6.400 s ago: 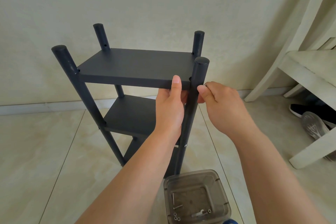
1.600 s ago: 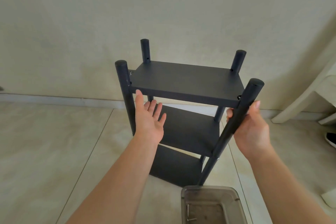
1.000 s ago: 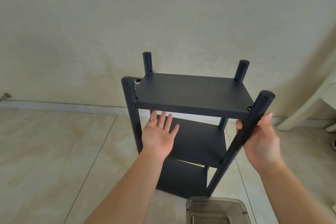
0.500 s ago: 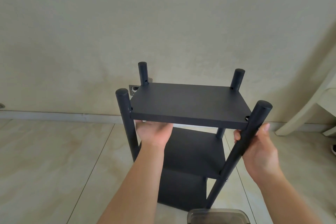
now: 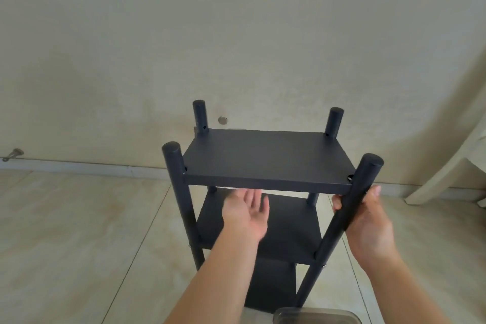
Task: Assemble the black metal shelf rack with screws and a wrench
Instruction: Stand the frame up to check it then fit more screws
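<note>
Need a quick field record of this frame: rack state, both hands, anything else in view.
rack: black rack, upright on tiled floor, three shelves in view, four posts
left hand: left hand open, palm up, blurred, below the top shelf; contact unclear
right hand: right hand grips the near right post
screws: one at each near post at the middle shelf
other: clear container at bottom edge; pale chair leg at right

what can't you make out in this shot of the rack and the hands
All in the head view:
- Box: cut off by the bottom edge, so its contents are unseen.
- Left hand: motion-blurred; whether it touches the top shelf cannot be told.
- Right hand: fingers partly hidden behind the post it grips.
- Bottom shelf: partly hidden by the left forearm.
- Screw at the front right corner: too small to judge.
</note>
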